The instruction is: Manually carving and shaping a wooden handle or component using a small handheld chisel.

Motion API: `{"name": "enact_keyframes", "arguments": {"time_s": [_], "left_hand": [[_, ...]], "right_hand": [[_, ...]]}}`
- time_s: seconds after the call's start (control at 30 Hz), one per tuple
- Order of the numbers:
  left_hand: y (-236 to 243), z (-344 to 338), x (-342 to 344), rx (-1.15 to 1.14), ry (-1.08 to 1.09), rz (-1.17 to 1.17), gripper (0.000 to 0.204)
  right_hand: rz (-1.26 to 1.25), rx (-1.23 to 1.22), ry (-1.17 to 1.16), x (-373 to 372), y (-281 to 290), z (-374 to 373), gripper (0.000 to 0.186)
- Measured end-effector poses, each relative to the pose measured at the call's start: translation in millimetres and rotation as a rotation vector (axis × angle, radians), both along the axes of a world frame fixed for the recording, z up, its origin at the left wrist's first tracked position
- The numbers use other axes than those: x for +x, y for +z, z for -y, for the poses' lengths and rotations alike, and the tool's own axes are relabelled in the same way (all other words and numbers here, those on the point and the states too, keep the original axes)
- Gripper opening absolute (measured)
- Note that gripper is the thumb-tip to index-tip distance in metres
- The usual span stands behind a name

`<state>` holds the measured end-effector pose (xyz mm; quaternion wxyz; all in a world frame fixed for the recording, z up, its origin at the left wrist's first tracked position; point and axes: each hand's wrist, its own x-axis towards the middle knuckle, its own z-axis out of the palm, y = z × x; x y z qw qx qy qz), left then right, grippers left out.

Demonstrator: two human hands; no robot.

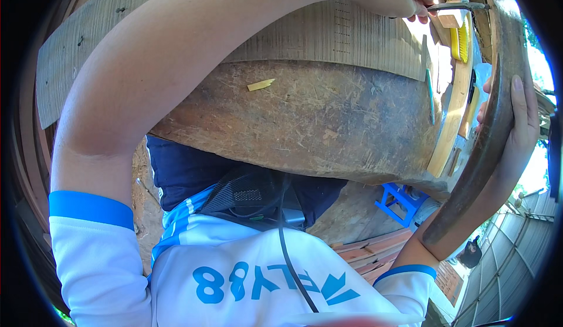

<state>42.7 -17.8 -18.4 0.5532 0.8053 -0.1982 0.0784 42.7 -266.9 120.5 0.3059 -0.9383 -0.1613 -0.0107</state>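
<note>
My left hand (417, 1) is at the top right, fingers curled around a thin dark bar (469, 7) that reaches toward a long, dark, worn wooden piece (498, 116); whether they are joined I cannot tell. My right hand (522, 107) grips that wooden piece at the right, which runs down along my forearm. Near my left hand are small wood blocks (450, 18) and a yellow brush (460, 42). A grained sheet (322, 34) with rows of small marks lies on the scratched wooden bench (293, 122), below my left arm.
A yellow splinter (260, 85), a thin teal strip (430, 95) and pale wood lengths (440, 151) lie on the bench. A blue plastic stool (394, 201) stands below its edge. Stacked boards (369, 251) lie on the ground. A dark figure (469, 252), perhaps a person, is at lower right.
</note>
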Motion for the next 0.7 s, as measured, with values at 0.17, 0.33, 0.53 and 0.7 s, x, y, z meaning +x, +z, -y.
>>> {"name": "enact_keyframes", "arguments": {"time_s": [0.17,0.33,0.53,0.7], "left_hand": [[-1.2,-0.5,0.6,0.000,0.001,0.003,0.020],[-3.5,0.5,5.5,-0.005,-0.004,-0.018,0.020],[-6.3,-4.1,1.2,-0.025,-0.038,0.016,0.020],[-0.1,2.9,4.1,0.016,-0.030,0.026,0.019]], "right_hand": [[-0.017,-0.154,0.083,11.3,10.6,10.3,0.042],[-0.103,-0.127,-0.034,23.0,40.2,31.3,0.043],[0.081,-0.261,-0.043,12.3,21.3,7.4,0.051],[-0.052,-0.175,-0.109,17.9,34.4,23.7,0.049]]}}
